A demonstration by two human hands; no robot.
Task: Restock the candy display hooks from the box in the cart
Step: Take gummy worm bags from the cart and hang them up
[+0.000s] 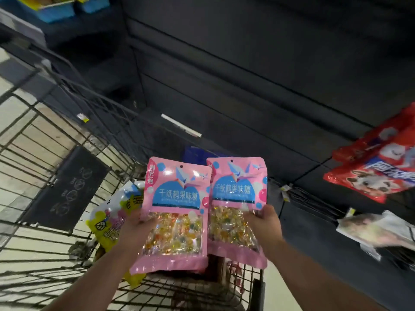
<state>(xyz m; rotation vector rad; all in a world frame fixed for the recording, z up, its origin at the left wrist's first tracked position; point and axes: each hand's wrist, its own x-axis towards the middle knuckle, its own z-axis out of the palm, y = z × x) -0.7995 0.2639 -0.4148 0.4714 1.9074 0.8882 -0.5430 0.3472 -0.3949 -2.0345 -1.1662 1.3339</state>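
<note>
I hold two pink candy bags upright above the wire cart (pixel 67 135). My left hand (pixel 134 223) grips the left pink bag (pixel 177 212) by its left edge. My right hand (pixel 265 221) grips the right pink bag (pixel 235 198) by its right edge. Both bags have a blue label, a hang hole at the top and a clear window showing coloured candies. The left bag overlaps the right one a little. The box is mostly hidden under the bags.
A yellow and white candy bag (pixel 112 221) lies in the cart behind my left hand. Red bags (pixel 377 173) and a pale bag (pixel 377 232) hang on hooks at the right. A dark display wall (pixel 247 75) rises ahead. Blue bins (pixel 58 10) sit top left.
</note>
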